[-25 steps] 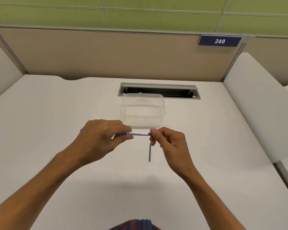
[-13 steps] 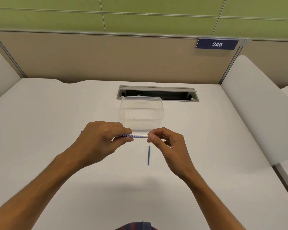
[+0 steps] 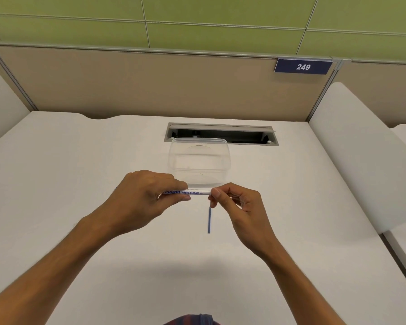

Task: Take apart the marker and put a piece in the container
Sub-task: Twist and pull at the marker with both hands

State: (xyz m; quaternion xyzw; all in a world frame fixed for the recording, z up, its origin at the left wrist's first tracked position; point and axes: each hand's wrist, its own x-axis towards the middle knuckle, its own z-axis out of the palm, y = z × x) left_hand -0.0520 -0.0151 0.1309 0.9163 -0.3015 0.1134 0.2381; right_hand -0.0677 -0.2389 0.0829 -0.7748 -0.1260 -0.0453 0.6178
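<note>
Nearest you, a thin blue rod (image 3: 209, 220) lies on the smooth white desk (image 3: 80, 160), axis front-to-back. Above it, your left hand (image 3: 141, 200) grips the slim white marker (image 3: 190, 192), axis left-right; right hand (image 3: 239, 202) pinches its right end. Beyond: clear plastic container (image 3: 199, 160), w/ grey cable slot (image 3: 220, 133) behind.

The container (image 3: 199, 160) is clear, glossy plastic, and the marker (image 3: 192, 192) barrel is smooth white plastic with blue print. The desk (image 3: 80, 160) looks matt white; the partition (image 3: 150, 85) behind looks like beige cloth.
</note>
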